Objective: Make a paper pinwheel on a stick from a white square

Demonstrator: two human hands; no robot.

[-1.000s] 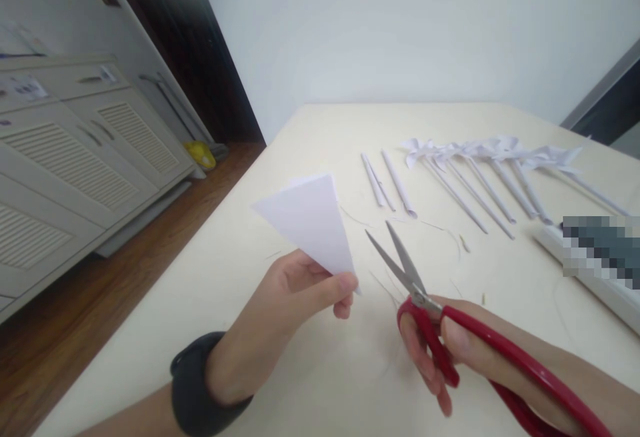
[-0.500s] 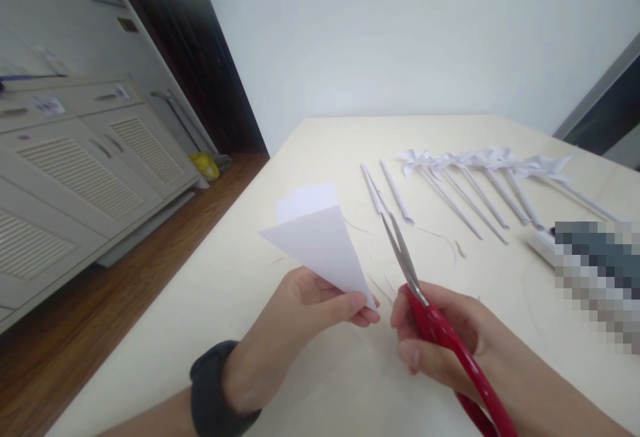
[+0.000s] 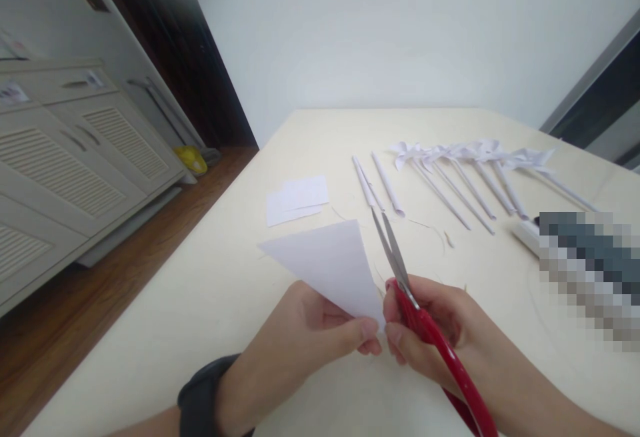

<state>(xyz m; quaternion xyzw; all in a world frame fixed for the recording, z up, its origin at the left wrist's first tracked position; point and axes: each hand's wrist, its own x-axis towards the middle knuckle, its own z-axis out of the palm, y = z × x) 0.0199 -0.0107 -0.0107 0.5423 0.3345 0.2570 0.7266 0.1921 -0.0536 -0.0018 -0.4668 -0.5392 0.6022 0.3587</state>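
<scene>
Between its thumb and fingers my left hand (image 3: 320, 330) pinches a white sheet of paper folded to a triangle (image 3: 333, 260), near its lower right corner. My right hand (image 3: 435, 327) is closed round red-handled scissors (image 3: 433, 337), whose blades stand slightly apart and point away from me. The fingertips of my right hand are close by the paper's lower corner; whether they touch it I cannot tell. Beyond the folded paper, two white paper pieces (image 3: 305, 195) lie overlapping on the table.
Rolled paper sticks (image 3: 387, 183) lie past the scissors. Several paper pinwheels on sticks (image 3: 470, 157) are lined up at the back right. A blurred-out object (image 3: 590, 277) is at the right edge. Thin threads and scraps (image 3: 427, 227) are scattered on the cream table (image 3: 210, 290).
My hands have drawn closer together, the right hand's fingertips now near the paper's corner. The folded paper is lower in view, so the loose pieces behind it show more fully.
</scene>
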